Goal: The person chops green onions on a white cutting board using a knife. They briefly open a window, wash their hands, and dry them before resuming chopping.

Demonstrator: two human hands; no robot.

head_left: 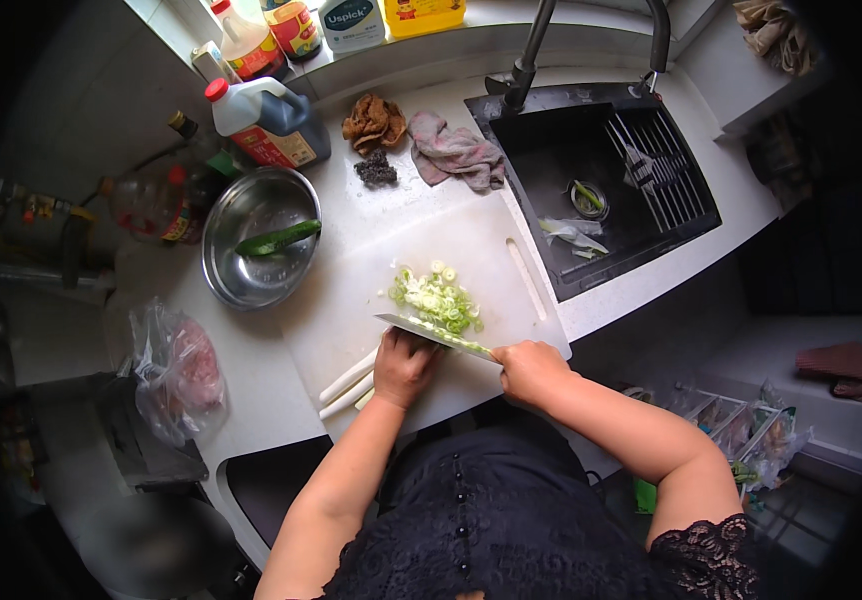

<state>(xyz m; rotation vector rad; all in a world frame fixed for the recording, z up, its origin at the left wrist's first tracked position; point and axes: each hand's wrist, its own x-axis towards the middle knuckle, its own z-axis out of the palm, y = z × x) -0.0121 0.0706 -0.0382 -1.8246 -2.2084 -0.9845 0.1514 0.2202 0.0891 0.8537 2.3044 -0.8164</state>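
Note:
A kitchen knife [421, 328] lies across the white cutting board [351, 290], its handle gripped in my right hand [533, 370]. My left hand [404, 368] is closed over the scallion stalks [349, 384], with its curled fingers right behind the blade. White stalk ends stick out to the left of that hand. Bits of green and white clinging along the blade's side are visible. Beyond the knife sits a loose pile of chopped scallion [438, 296]. The fingertips of my left hand are partly hidden by the knife.
Left of the board stands a steel bowl [221, 235] with a cucumber [279, 238]. A bag of pink meat [186, 370] lies nearer. Behind are a rag [456, 152], a steel scrubber [376, 169] and a large jug [269, 125]. The black sink [551, 275] is at right.

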